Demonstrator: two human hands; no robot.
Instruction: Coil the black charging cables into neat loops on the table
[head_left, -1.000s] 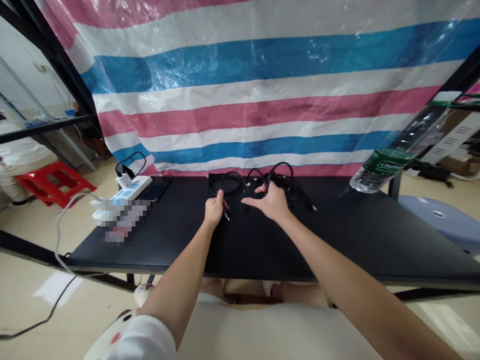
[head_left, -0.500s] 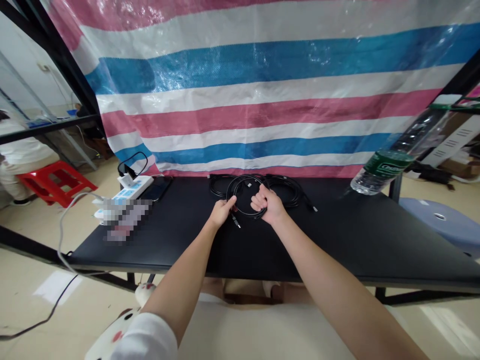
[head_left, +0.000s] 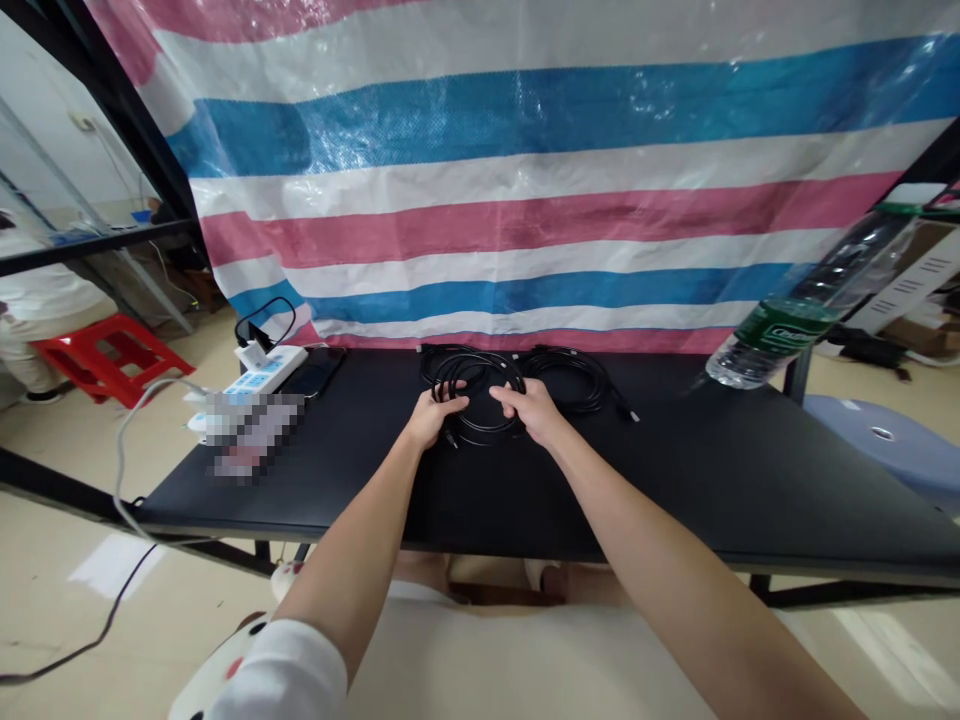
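Observation:
Between my hands is a coiled black cable (head_left: pixel 480 428), its loops held a little above the black table. My left hand (head_left: pixel 433 412) grips the left side of the coil, thumb on top, and a plug end hangs just below it. On the right side, my right hand (head_left: pixel 531 408) is closed around the same loops, its thumb pointing inward. Behind and to the right lies another black cable coil (head_left: pixel 589 402) with a metal plug sticking out. More black loops lie behind the held coil, partly hidden by it.
A white power strip (head_left: pixel 274 370) with a plugged-in charger and a dark phone (head_left: pixel 319 372) lie at the left. A large water bottle (head_left: pixel 780 335) stands at the right rear. Behind the black table (head_left: pixel 675 480) hangs a striped sheet (head_left: pixel 525 220). A person sits on a red stool (head_left: pixel 112 358).
My left hand has shifted slightly left. My right hand has loosened from a fist into a thumb-and-finger grip, and the held coil sits wider between the hands.

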